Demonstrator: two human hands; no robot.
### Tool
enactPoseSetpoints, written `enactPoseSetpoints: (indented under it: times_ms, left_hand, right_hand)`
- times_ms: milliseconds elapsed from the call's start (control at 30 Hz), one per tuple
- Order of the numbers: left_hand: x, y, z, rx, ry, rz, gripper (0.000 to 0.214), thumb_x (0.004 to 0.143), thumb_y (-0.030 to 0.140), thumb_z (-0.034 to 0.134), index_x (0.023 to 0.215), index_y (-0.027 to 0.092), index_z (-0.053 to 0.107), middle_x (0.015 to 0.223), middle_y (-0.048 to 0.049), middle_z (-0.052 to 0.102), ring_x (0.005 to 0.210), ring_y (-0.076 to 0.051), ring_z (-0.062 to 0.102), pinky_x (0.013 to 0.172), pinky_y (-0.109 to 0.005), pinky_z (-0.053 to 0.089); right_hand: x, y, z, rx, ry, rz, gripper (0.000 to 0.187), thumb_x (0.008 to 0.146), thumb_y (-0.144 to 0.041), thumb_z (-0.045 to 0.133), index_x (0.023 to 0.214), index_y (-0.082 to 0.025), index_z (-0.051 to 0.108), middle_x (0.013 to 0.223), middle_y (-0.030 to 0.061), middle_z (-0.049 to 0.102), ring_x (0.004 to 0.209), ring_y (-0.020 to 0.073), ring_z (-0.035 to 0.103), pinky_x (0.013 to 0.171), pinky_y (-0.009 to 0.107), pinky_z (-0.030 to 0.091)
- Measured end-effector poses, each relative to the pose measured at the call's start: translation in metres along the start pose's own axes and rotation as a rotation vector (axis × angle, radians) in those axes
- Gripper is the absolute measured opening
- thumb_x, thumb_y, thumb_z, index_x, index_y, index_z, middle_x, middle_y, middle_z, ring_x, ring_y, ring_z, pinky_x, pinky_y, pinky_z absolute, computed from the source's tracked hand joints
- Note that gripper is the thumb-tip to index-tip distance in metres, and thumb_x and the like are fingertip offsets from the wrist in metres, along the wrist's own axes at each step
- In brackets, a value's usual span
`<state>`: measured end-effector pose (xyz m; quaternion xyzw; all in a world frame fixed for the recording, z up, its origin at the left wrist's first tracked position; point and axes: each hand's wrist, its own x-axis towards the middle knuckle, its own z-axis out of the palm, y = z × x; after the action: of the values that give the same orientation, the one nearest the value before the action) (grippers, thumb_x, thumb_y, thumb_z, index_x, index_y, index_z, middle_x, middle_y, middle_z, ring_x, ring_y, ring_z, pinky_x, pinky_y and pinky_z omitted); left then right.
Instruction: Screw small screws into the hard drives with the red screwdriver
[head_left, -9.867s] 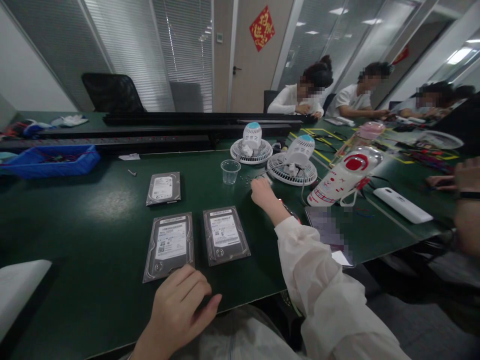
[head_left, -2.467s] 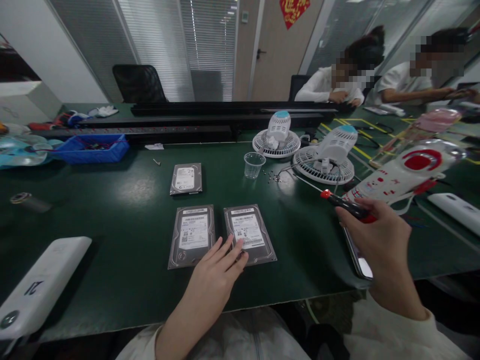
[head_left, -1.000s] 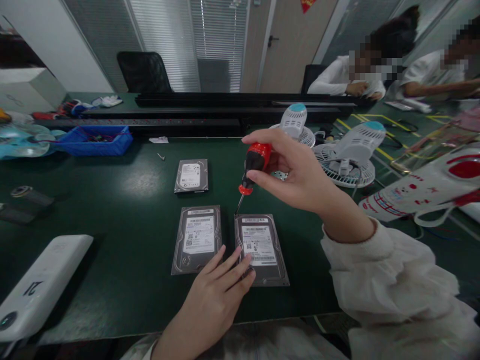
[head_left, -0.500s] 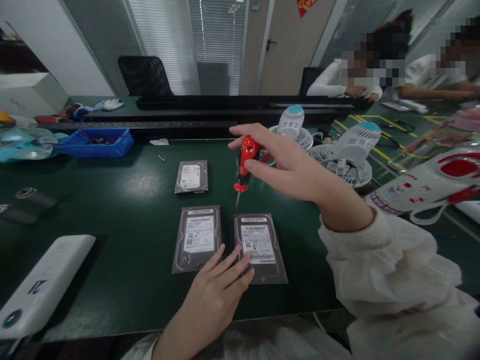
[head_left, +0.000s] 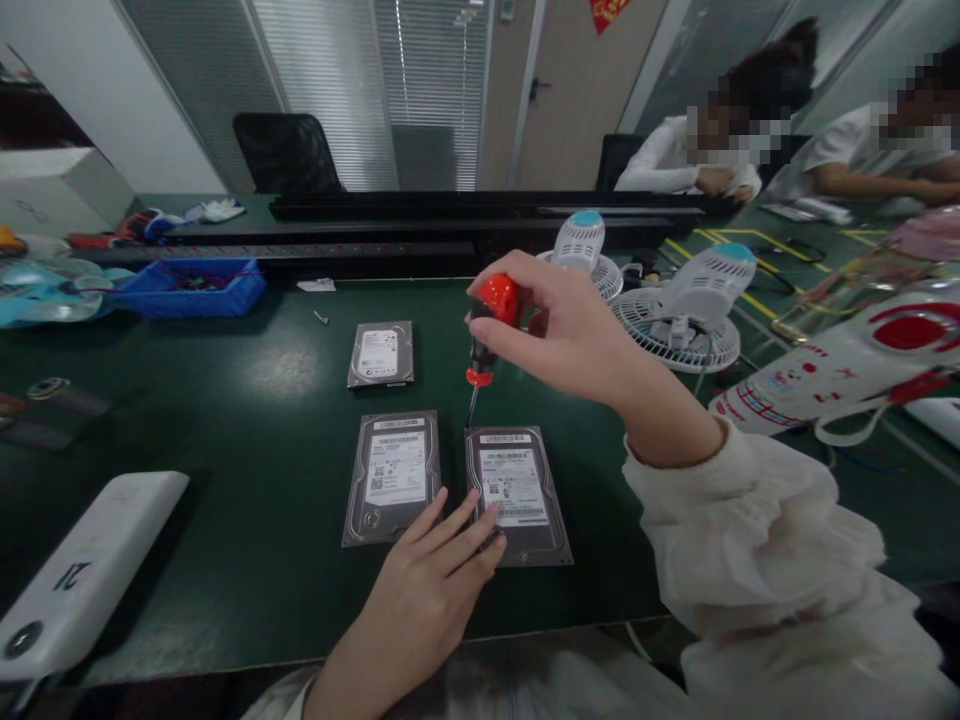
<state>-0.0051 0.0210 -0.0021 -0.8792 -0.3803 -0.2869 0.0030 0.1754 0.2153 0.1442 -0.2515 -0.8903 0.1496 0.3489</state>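
A red and black screwdriver is gripped by its handle in my right hand, thumb and fingers around it. Its shaft slants down to the upper left corner of the right-hand hard drive. My left hand lies with fingers stretched out over the lower left of that drive, some fingertips resting on it. Just left is a second hard drive, its lower right edge close to my left fingers. A smaller-looking third hard drive sits farther back. Whether the screwdriver tip sits in a screw is too small to tell.
On the left are a white power bank, a blue tray and dark cylinders. White fans and a white patterned bottle stand right. A small screw lies behind. Two people sit at the far right.
My right fingers, stretched out before, have curled around the screwdriver handle. The screwdriver tip stays at the drive's corner. My left hand has hardly moved. A fingertip appears by the cylinders at left.
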Motion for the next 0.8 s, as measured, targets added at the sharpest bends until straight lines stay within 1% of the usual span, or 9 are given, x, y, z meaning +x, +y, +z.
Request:
enactPoseSetpoints:
  times_ms: [100, 200, 333, 400, 467, 533, 633, 700, 800]
  left_hand:
    - [0.001, 0.0, 0.0, -0.004, 0.007, -0.001, 0.034, 0.108, 0.009, 0.05, 0.128, 0.015, 0.076, 0.145, -0.0086, 0.075, 0.14, -0.031, 0.067, 0.119, -0.059, 0.055]
    - [0.002, 0.0, 0.0, -0.009, 0.01, -0.003, 0.034, 0.107, 0.008, 0.05, 0.128, 0.015, 0.076, 0.144, -0.0086, 0.075, 0.14, -0.031, 0.067, 0.119, -0.059, 0.055]
    - [0.002, 0.001, 0.0, -0.008, 0.013, -0.003, 0.033, 0.108, 0.008, 0.05, 0.127, 0.015, 0.076, 0.143, -0.0084, 0.076, 0.138, -0.032, 0.069, 0.117, -0.06, 0.056]
    - [0.002, 0.001, 0.0, -0.007, 0.019, -0.005, 0.033, 0.108, 0.008, 0.05, 0.126, 0.015, 0.076, 0.142, -0.0086, 0.076, 0.138, -0.032, 0.069, 0.117, -0.06, 0.056]
    - [0.002, 0.001, -0.001, -0.004, 0.02, -0.002, 0.033, 0.107, 0.008, 0.049, 0.125, 0.015, 0.077, 0.142, -0.0086, 0.077, 0.137, -0.032, 0.069, 0.116, -0.06, 0.057]
    - [0.003, 0.001, -0.001, 0.002, 0.017, 0.002, 0.033, 0.107, 0.008, 0.049, 0.125, 0.014, 0.077, 0.142, -0.0089, 0.077, 0.137, -0.033, 0.07, 0.114, -0.062, 0.058]
    - [0.003, 0.001, -0.001, 0.005, 0.016, 0.006, 0.033, 0.108, 0.008, 0.048, 0.125, 0.014, 0.076, 0.142, -0.0092, 0.076, 0.136, -0.033, 0.07, 0.112, -0.063, 0.06]
    - [0.002, 0.001, 0.0, 0.002, 0.02, 0.007, 0.033, 0.108, 0.008, 0.049, 0.125, 0.014, 0.076, 0.142, -0.0091, 0.076, 0.137, -0.033, 0.07, 0.112, -0.062, 0.06]
    - [0.001, 0.001, 0.001, -0.003, 0.02, 0.004, 0.033, 0.107, 0.008, 0.049, 0.126, 0.015, 0.076, 0.143, -0.0094, 0.076, 0.138, -0.032, 0.069, 0.114, -0.062, 0.058]
  right_hand:
    - [0.001, 0.0, 0.005, -0.015, 0.047, 0.021, 0.04, 0.099, -0.051, 0.068, 0.129, -0.026, 0.06, 0.102, 0.0025, 0.071, 0.08, 0.019, 0.064, 0.074, 0.034, 0.054]
    - [0.001, -0.001, 0.007, -0.089, 0.048, 0.013, 0.046, 0.102, -0.048, 0.064, 0.141, -0.025, 0.055, 0.108, 0.0031, 0.071, 0.082, 0.019, 0.066, 0.078, 0.034, 0.054]
    - [0.0, -0.003, 0.006, -0.157, -0.007, -0.054, 0.039, 0.106, -0.04, 0.053, 0.139, -0.02, 0.059, 0.121, 0.0084, 0.073, 0.101, 0.0243, 0.07, 0.093, 0.04, 0.054]
    - [-0.001, -0.003, 0.005, -0.105, -0.016, -0.084, 0.041, 0.105, -0.03, 0.048, 0.145, -0.021, 0.056, 0.134, 0.0107, 0.071, 0.113, 0.0258, 0.069, 0.099, 0.043, 0.054]
    - [-0.002, -0.003, 0.005, -0.031, -0.015, -0.094, 0.045, 0.104, -0.024, 0.044, 0.148, -0.023, 0.053, 0.135, 0.009, 0.071, 0.111, 0.0238, 0.069, 0.099, 0.042, 0.055]
    - [-0.002, -0.003, 0.008, 0.007, 0.015, -0.063, 0.042, 0.105, -0.029, 0.047, 0.146, -0.025, 0.053, 0.126, 0.0064, 0.072, 0.099, 0.0215, 0.07, 0.092, 0.04, 0.057]
    - [-0.004, -0.005, 0.015, -0.032, 0.089, 0.012, 0.034, 0.103, -0.043, 0.059, 0.132, -0.024, 0.057, 0.109, 0.0046, 0.072, 0.087, 0.0215, 0.068, 0.086, 0.039, 0.057]
    - [-0.004, -0.007, 0.018, -0.068, 0.12, 0.039, 0.032, 0.103, -0.047, 0.06, 0.123, -0.023, 0.058, 0.107, 0.0054, 0.071, 0.089, 0.0236, 0.069, 0.089, 0.043, 0.058]
    - [-0.005, -0.007, 0.021, -0.034, 0.133, 0.0, 0.031, 0.104, -0.041, 0.054, 0.128, -0.022, 0.055, 0.125, 0.0105, 0.07, 0.111, 0.0284, 0.069, 0.102, 0.049, 0.055]
